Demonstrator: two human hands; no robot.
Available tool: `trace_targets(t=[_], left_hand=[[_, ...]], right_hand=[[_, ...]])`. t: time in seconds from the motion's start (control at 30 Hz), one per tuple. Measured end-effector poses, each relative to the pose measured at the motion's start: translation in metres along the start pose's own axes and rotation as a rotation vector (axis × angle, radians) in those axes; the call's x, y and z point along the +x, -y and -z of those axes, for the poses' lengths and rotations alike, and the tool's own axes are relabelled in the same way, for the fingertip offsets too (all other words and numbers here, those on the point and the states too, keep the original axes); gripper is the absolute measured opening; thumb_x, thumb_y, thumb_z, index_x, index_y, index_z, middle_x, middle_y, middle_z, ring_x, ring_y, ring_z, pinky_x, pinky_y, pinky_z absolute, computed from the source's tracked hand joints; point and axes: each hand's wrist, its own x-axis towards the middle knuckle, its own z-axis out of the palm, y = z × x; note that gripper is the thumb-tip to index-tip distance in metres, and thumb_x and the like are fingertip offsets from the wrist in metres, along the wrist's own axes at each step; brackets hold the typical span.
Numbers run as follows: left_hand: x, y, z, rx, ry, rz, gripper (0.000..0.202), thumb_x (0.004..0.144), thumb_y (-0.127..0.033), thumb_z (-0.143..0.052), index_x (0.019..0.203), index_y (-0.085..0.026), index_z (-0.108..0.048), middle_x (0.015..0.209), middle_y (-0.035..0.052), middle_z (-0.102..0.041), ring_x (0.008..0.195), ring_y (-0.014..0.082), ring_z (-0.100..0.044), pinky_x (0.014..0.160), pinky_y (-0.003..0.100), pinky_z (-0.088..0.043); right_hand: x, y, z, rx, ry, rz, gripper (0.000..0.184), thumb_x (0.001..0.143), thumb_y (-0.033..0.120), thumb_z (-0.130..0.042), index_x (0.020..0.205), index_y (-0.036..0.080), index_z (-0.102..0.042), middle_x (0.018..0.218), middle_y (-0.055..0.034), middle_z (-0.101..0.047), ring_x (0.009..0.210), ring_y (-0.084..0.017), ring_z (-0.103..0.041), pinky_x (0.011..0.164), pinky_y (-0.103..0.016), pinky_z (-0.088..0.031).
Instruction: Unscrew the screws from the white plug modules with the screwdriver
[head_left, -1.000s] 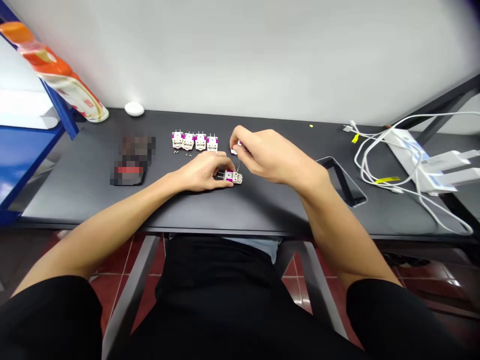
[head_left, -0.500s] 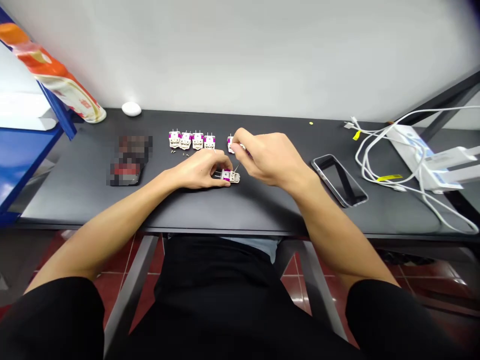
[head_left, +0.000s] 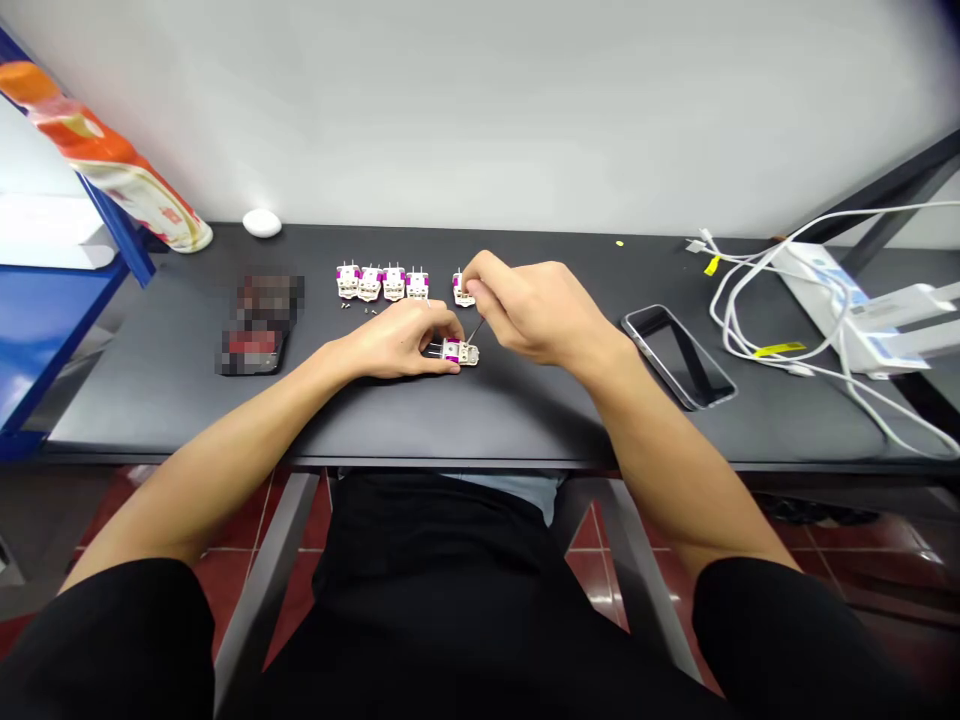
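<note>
My left hand (head_left: 405,340) pinches a small white and purple plug module (head_left: 460,351) against the table, with its metal pins pointing left. My right hand (head_left: 544,310) is closed around a screwdriver; just the thin metal shaft (head_left: 475,331) shows, and the handle is hidden in the fingers. The shaft slants down to the module's right part, where its exact contact point is too small to tell. Behind my right fingertips stands another module (head_left: 463,290), partly covered. Several similar modules (head_left: 394,282) line up beyond my left hand, with tiny screws (head_left: 370,311) in front of them.
A phone (head_left: 679,357) lies right of my right forearm. Further right are white cables (head_left: 720,310) and a white power strip (head_left: 832,305). On the left are a pixelated dark object (head_left: 259,325), a white oval item (head_left: 262,222) and an orange-white bottle (head_left: 142,180).
My right hand has risen slightly, and more of the screwdriver shaft shows. My left hand keeps its hold on the module. The view has shifted a little.
</note>
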Motion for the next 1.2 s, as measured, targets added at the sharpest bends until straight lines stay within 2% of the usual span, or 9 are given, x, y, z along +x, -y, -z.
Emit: trace_targets(t=[0.27,0.37,0.5,0.63,0.73,0.9,1.0,1.1,1.2], left_hand=[[-0.0001,-0.0012,-0.0009,-0.004,-0.006,0.002,0.036,0.094,-0.047,-0.086,0.115,-0.019,-0.079,0.100,0.0054,-0.076,0.077,0.0183,-0.062,0.077,0.032,-0.047],[-0.0001,-0.0008,-0.0007,-0.012,0.001,0.007,0.037,0.094,-0.048,-0.085,0.117,-0.018,-0.079,0.102,0.0059,-0.077,0.078,0.0182,-0.063,0.077,0.032,-0.048],[0.0000,0.0001,-0.0006,-0.010,0.006,0.007,0.038,0.094,-0.050,-0.085,0.116,-0.019,-0.079,0.099,0.0057,-0.076,0.078,0.0189,-0.062,0.076,0.032,-0.047],[0.0004,-0.0010,-0.0003,0.005,0.004,0.015,0.037,0.094,-0.048,-0.085,0.115,-0.019,-0.079,0.099,0.0063,-0.076,0.079,0.0196,-0.063,0.077,0.032,-0.047],[0.0006,-0.0028,0.0003,0.005,0.017,0.020,0.037,0.094,-0.048,-0.084,0.116,-0.018,-0.080,0.102,0.0069,-0.077,0.080,0.0197,-0.063,0.078,0.033,-0.048],[0.0004,-0.0044,0.0015,0.005,0.028,0.018,0.036,0.095,-0.047,-0.083,0.116,-0.019,-0.079,0.106,0.0067,-0.077,0.081,0.0194,-0.063,0.079,0.033,-0.047],[0.0002,-0.0035,0.0013,0.011,0.023,0.009,0.036,0.095,-0.047,-0.083,0.116,-0.019,-0.079,0.102,0.0058,-0.075,0.081,0.0194,-0.063,0.079,0.033,-0.047],[0.0002,-0.0024,0.0007,0.017,0.017,0.006,0.036,0.095,-0.048,-0.083,0.116,-0.019,-0.079,0.099,0.0055,-0.074,0.079,0.0192,-0.062,0.078,0.033,-0.046],[0.0005,-0.0020,0.0006,0.019,0.021,0.002,0.036,0.096,-0.048,-0.083,0.116,-0.019,-0.080,0.100,0.0061,-0.075,0.078,0.0193,-0.062,0.078,0.033,-0.046]], right_hand=[[-0.0007,-0.0040,0.0061,0.075,0.021,0.089,0.034,0.107,0.020,-0.042,0.131,0.021,-0.067,0.086,-0.0043,-0.075,0.073,-0.022,-0.061,0.071,-0.034,-0.038],[-0.0009,-0.0027,0.0066,0.058,0.033,0.075,0.033,0.111,0.026,-0.041,0.130,0.021,-0.068,0.091,-0.0064,-0.078,0.077,-0.024,-0.065,0.072,-0.035,-0.038],[-0.0012,-0.0017,0.0040,-0.007,0.041,0.033,0.037,0.116,0.034,-0.037,0.129,0.022,-0.069,0.080,-0.0032,-0.075,0.069,-0.022,-0.061,0.070,-0.035,-0.033],[-0.0023,-0.0026,0.0027,0.016,0.016,0.050,0.039,0.109,0.024,-0.039,0.136,0.020,-0.068,0.087,-0.0047,-0.078,0.074,-0.023,-0.065,0.071,-0.035,-0.036],[-0.0029,-0.0025,0.0043,0.051,-0.006,0.074,0.042,0.105,0.023,-0.042,0.140,0.019,-0.065,0.095,-0.0065,-0.081,0.078,-0.023,-0.066,0.072,-0.035,-0.039],[-0.0026,-0.0023,0.0058,-0.002,0.026,0.031,0.039,0.113,0.031,-0.038,0.134,0.018,-0.068,0.074,-0.0027,-0.071,0.062,-0.023,-0.058,0.066,-0.035,-0.033],[-0.0023,-0.0041,0.0038,-0.003,0.025,0.036,0.036,0.109,0.024,-0.041,0.132,0.020,-0.068,0.070,-0.0008,-0.069,0.061,-0.022,-0.056,0.067,-0.035,-0.033],[-0.0025,-0.0058,0.0019,0.024,0.006,0.065,0.040,0.104,0.021,-0.043,0.135,0.020,-0.067,0.077,-0.0020,-0.074,0.067,-0.022,-0.061,0.067,-0.034,-0.035],[-0.0029,-0.0058,0.0023,0.047,-0.015,0.098,0.042,0.103,0.022,-0.043,0.139,0.020,-0.065,0.093,-0.0052,-0.081,0.074,-0.022,-0.065,0.068,-0.034,-0.037]])
